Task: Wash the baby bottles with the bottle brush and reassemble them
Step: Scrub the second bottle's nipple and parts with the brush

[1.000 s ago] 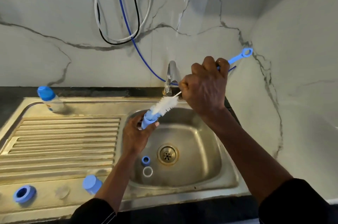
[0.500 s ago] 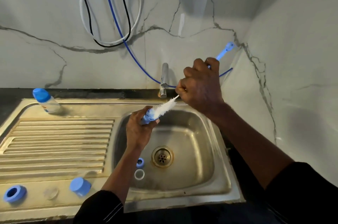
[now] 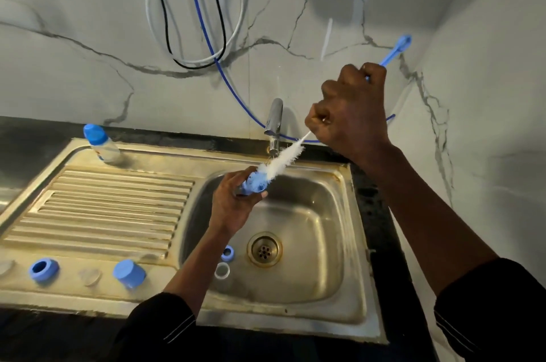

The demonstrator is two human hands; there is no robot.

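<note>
Over the steel sink basin point(image 3: 298, 296), my left hand point(image 3: 233, 208) grips a small blue bottle part point(image 3: 254, 183). My right hand point(image 3: 351, 113) is fisted round the blue handle of the bottle brush point(image 3: 285, 162), whose white bristles touch the top of that part. The handle's ring end point(image 3: 403, 44) sticks out above my fist. A capped baby bottle point(image 3: 100, 144) stands at the back left of the drainboard. A blue ring point(image 3: 43, 269), a blue cap point(image 3: 129, 274) and a clear disc point(image 3: 90, 276) lie on the front left. A small blue ring point(image 3: 228, 253) and a white ring point(image 3: 222, 270) lie in the basin.
The tap point(image 3: 274, 125) rises behind the basin, just left of the brush. The drain point(image 3: 264, 249) sits mid-basin. Looped cables and a blue hose point(image 3: 201, 21) hang on the marble wall. A ribbed drainboard point(image 3: 103, 208) fills the left; a side wall closes the right.
The view has shifted a little. My right hand has lifted and drawn the brush up and back, so more bristles show outside the blue part in my left hand.
</note>
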